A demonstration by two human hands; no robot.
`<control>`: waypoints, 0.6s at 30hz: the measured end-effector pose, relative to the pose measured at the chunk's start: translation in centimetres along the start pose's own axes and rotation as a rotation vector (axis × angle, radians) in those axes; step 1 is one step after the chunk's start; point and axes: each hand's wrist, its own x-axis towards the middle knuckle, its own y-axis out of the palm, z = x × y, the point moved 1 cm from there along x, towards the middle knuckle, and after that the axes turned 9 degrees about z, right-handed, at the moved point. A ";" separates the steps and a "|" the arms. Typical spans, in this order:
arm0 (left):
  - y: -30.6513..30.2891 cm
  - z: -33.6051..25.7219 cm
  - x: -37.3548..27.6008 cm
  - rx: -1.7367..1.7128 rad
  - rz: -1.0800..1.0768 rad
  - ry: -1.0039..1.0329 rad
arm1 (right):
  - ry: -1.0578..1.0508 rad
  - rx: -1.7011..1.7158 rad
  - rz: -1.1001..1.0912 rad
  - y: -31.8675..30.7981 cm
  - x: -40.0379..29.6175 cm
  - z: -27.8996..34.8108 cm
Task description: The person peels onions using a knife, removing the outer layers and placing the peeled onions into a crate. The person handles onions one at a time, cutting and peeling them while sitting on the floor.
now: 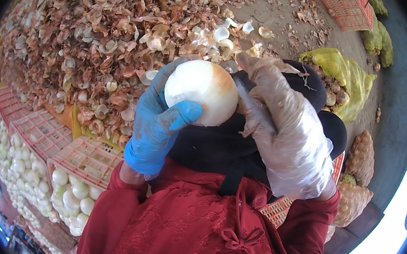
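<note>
My left hand [160, 119], in a blue glove with dirt on it, holds a large, mostly peeled white onion [201, 92] above my lap. A browner patch shows on the onion's right side. To the right of the onion is my right hand [284, 123], in a loose, clear plastic glove with soiled fingers. It grips a small knife [255, 106], whose blurred blade points up and left beside the onion. The knife's handle is mostly hidden by the fingers. Whether the blade touches the onion cannot be told.
A wide heap of onion skins [98, 36] covers the ground ahead and left. Peeled onions [75, 199] fill plastic crates [86, 161] at the lower left. A yellow mesh sack [356, 81] of unpeeled onions lies at the right, with fuller sacks [352, 203] below and a red crate [347, 10] beyond.
</note>
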 end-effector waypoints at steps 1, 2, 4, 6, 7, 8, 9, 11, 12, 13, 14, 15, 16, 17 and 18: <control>-0.1 0.0 0.0 0.003 0.003 -0.003 | -0.011 -0.012 0.014 0.2 0.1 0.2; -0.2 0.0 0.1 -0.008 0.005 -0.005 | -0.020 -0.024 0.021 0.1 0.2 0.4; -0.2 0.1 0.2 -0.032 0.004 -0.006 | -0.031 -0.044 0.030 0.3 0.4 0.5; 0.2 -0.2 0.1 -0.028 0.009 -0.042 | -0.033 -0.058 0.030 0.5 0.5 0.6; 0.4 -0.3 0.0 -0.026 0.013 -0.060 | -0.031 -0.066 0.029 0.5 0.5 0.6; 0.4 -0.2 0.0 -0.035 0.017 -0.066 | -0.027 -0.074 0.031 0.5 0.6 0.5; 0.3 0.0 0.0 -0.044 0.019 -0.071 | -0.027 -0.087 0.031 0.4 0.8 0.2; 0.2 0.3 -0.1 -0.056 0.029 -0.062 | -0.013 -0.106 0.024 0.4 1.1 -0.1; 0.2 0.3 -0.2 -0.058 0.040 -0.050 | 0.004 -0.115 0.012 0.3 1.3 -0.2; 0.2 0.3 -0.2 -0.061 0.051 -0.038 | 0.029 -0.122 0.001 0.1 1.4 -0.5; 0.4 0.1 -0.3 -0.062 0.053 -0.029 | 0.059 -0.112 -0.011 0.0 1.5 -0.6; 0.6 -0.1 -0.3 -0.062 0.048 -0.015 | 0.082 -0.090 -0.015 -0.1 1.6 -0.6; 0.7 -0.2 -0.3 -0.063 0.043 -0.001 | 0.109 -0.057 -0.012 -0.2 1.3 -0.1; 0.5 -0.2 -0.2 -0.064 0.028 -0.014 | 0.100 -0.031 -0.009 -0.4 1.1 -0.1; 0.2 -0.1 -0.1 -0.064 0.018 -0.031 | 0.072 -0.017 0.002 -0.4 0.8 0.0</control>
